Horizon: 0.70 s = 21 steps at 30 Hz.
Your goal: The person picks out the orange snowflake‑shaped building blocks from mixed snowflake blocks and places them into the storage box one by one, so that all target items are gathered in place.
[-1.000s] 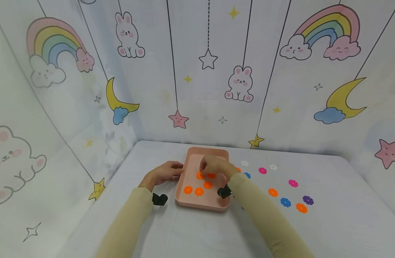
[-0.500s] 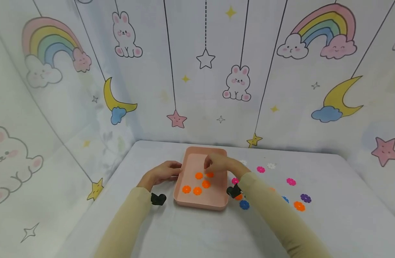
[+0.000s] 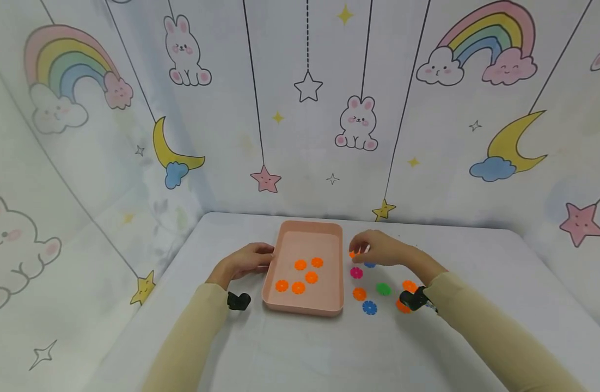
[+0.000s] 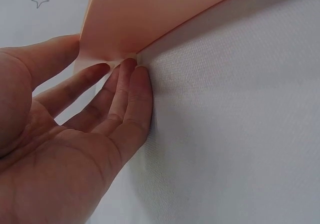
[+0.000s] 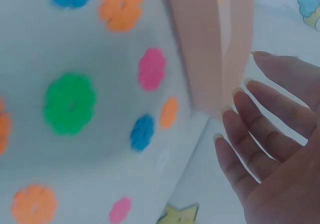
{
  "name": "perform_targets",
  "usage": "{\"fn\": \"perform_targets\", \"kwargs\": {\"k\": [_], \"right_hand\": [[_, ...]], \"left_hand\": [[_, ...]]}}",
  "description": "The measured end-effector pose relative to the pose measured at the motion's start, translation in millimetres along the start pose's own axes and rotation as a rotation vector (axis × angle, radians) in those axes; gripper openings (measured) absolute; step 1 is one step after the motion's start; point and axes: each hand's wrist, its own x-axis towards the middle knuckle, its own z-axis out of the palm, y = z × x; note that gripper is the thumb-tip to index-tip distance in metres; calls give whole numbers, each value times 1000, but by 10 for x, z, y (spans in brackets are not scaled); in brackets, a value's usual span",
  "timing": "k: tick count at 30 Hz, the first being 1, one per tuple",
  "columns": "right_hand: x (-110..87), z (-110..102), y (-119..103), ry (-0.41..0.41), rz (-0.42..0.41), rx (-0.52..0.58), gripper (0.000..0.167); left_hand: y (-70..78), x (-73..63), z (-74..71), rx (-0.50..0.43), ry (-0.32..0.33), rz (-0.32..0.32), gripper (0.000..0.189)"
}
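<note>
Left hand (image 3: 246, 261), fingers loosely bent, touches pink tray (image 3: 324, 298) bearing five orange flower discs (image 3: 312, 277); right hand (image 3: 380, 248), fingers apart, empty, hovers over loose flower discs (image 3: 384, 289) beside it: apparently picking step, next calling for light fingertip pinch.

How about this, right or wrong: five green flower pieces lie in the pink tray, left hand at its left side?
Wrong colour: the five flower pieces in the pink tray are orange, as the head view shows. The left hand is at its left side.
</note>
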Motion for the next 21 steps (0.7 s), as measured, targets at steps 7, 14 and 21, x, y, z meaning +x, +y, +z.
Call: {"fn": "perform_targets", "kwargs": {"k": [7,14,21], "right_hand": [[-430,-84,411,55,25,-4,28],[-800,-64,707,56,84,19,30],[-1010,26,893,45,160,49,28]], "left_hand": [[11,-6,9,-12,-3,-1,47],[21,-8,8,-10,-4,-6,47],[14,6,6,-4,0,-11,48]]}}
